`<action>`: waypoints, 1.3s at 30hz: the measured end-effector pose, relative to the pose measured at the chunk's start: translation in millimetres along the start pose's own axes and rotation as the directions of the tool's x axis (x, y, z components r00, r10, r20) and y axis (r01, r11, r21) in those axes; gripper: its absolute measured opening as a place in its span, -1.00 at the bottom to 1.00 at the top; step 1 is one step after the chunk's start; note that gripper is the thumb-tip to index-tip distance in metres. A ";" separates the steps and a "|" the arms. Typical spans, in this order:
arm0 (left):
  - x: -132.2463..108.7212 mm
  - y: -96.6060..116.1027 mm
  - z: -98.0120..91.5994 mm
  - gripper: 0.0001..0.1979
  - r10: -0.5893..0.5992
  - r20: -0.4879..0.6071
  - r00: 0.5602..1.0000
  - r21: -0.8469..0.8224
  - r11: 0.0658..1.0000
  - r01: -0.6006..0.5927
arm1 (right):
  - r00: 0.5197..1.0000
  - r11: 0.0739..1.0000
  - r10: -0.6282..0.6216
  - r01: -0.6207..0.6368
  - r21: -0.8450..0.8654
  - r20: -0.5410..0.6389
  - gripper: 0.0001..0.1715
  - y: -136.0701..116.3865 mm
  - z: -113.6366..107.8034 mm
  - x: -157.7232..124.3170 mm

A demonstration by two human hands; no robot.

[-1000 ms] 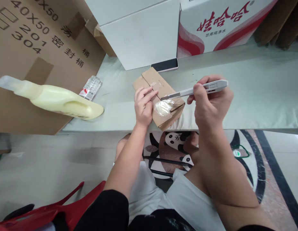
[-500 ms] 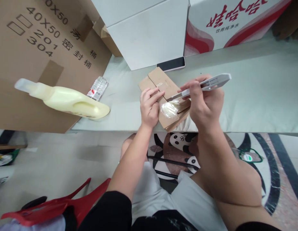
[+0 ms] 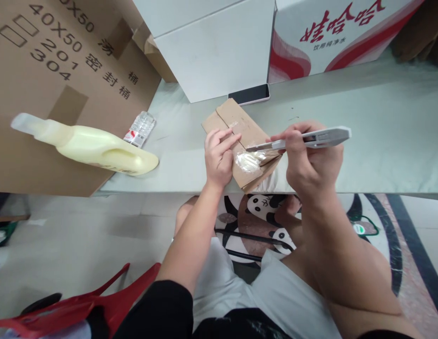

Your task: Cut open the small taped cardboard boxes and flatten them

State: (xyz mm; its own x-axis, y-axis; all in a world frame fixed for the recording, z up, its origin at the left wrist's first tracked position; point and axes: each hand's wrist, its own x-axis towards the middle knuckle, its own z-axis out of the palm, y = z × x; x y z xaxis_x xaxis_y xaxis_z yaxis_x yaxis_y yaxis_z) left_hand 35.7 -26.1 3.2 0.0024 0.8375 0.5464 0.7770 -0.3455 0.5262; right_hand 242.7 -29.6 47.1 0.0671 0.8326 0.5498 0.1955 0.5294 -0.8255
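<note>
A small cardboard box point(image 3: 242, 117) lies at a slant near the table's front edge. My left hand point(image 3: 219, 159) holds it down at its left side, fingers over the top and thumb tucked in. In my right hand point(image 3: 311, 157) is a white utility knife point(image 3: 327, 137), gripped with the fingers closed round its body. The knife's blade points left and its tip is at the box's top, close to the seam. Crinkled clear tape point(image 3: 250, 161) covers part of the near end, where an edge of the cardboard stands slightly lifted.
Behind the box lie a phone point(image 3: 249, 94) and a tall white box point(image 3: 219, 52). A red-and-white carton point(image 3: 332, 42) stands at the back right. To the left are a pale yellow bottle point(image 3: 95, 148), a small clear pack point(image 3: 141, 129) and a large brown carton point(image 3: 35, 141).
My right hand has moved right and slightly toward me, and the knife lies flatter, its tip still near the seam. My left hand stays on the box. The view has shifted a little.
</note>
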 end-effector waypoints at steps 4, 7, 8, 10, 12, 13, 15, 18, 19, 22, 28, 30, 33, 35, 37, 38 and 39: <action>-0.3 1.1 0.9 -0.51 0.007 -0.015 1.000 -0.016 1.000 -0.007 | 1.000 1.000 -0.001 0.000 0.006 0.031 -0.57 4.3 -1.9 0.5; -0.1 2.0 -0.2 -0.53 0.003 0.005 1.000 -0.008 1.000 -0.003 | 0.998 1.000 0.016 -0.016 0.004 0.061 -0.55 5.5 -1.0 3.7; 0.1 2.0 -0.7 -0.53 -0.004 0.014 1.000 -0.002 1.000 0.004 | 0.997 1.000 0.017 -0.018 0.000 0.074 -0.54 5.0 -0.6 4.6; 0.4 1.6 -1.5 -0.55 -0.014 0.029 1.000 0.007 1.000 0.013 | 0.994 1.000 0.013 -0.012 -0.013 0.107 -0.52 3.3 0.0 6.0; 0.5 0.6 -1.9 -0.55 -0.013 0.028 1.000 0.008 1.000 0.013 | 0.991 1.000 0.006 -0.003 -0.022 0.135 -0.50 1.2 0.2 6.4; 0.5 0.1 -1.9 -0.55 -0.009 0.024 1.000 0.005 1.000 0.008 | 0.990 1.000 0.005 -0.001 -0.026 0.143 -0.49 0.2 0.2 6.4; 0.6 -1.1 -1.7 -0.54 0.003 0.013 1.000 -0.001 1.000 -0.003 | 0.987 0.999 0.013 -0.006 -0.040 0.158 -0.49 -1.3 -0.1 5.8; 0.9 -2.2 -1.4 -0.53 0.015 0.003 1.000 0.002 1.000 -0.015 | 0.985 0.998 0.022 -0.011 -0.068 0.171 -0.54 -3.2 -0.8 4.2; 1.1 -2.4 -1.3 -0.52 0.013 0.004 1.000 0.008 1.000 -0.013 | 0.986 0.997 0.018 -0.006 -0.076 0.163 -0.56 -3.8 -1.2 3.6; 1.9 -2.6 -1.4 -0.52 -0.004 0.009 1.000 0.020 1.000 0.004 | 0.994 0.995 0.000 0.010 -0.095 0.111 -0.61 -5.6 -2.4 1.9; 2.5 -3.6 -1.5 -0.53 -0.012 0.016 1.000 0.026 1.000 0.012 | 0.999 0.995 -0.015 0.019 -0.096 0.035 -0.60 -8.1 -3.6 -0.7; 2.2 -4.3 -1.1 -0.53 -0.012 0.015 1.000 0.024 1.000 0.012 | 0.999 0.994 -0.028 0.030 -0.103 0.026 -0.59 -8.3 -3.8 -0.4; 1.5 -5.5 0.0 -0.53 -0.003 0.001 1.000 0.007 1.000 0.003 | 0.997 0.994 -0.035 0.042 -0.098 0.063 -0.60 -7.1 -4.5 2.2; 1.0 -6.1 0.7 -0.54 0.011 -0.012 1.000 -0.008 1.000 -0.011 | 0.994 0.996 -0.022 0.031 -0.086 0.109 -0.60 -5.5 -4.5 4.2; 0.6 -6.2 0.9 -0.55 0.012 -0.016 1.000 -0.013 1.000 -0.012 | 0.989 0.997 -0.008 0.020 -0.080 0.146 -0.61 -3.9 -3.7 5.2; 0.6 -6.1 0.8 -0.55 0.005 -0.016 1.000 -0.011 1.000 -0.006 | 0.987 0.997 -0.003 0.016 -0.081 0.161 -0.61 -3.5 -3.1 4.9; 0.6 -5.8 0.6 -0.55 -0.002 -0.015 1.000 -0.007 1.000 0.002 | 0.985 0.997 0.000 0.014 -0.081 0.172 -0.62 -3.6 -2.5 4.2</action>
State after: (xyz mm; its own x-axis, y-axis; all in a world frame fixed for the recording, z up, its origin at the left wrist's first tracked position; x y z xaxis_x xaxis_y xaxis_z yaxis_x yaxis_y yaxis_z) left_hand 31.6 -23.3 0.0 -0.0082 0.8319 0.5549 0.7724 -0.3472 0.5318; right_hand 244.7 -28.5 52.7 -0.1022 0.8482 0.5198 0.2754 0.5262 -0.8045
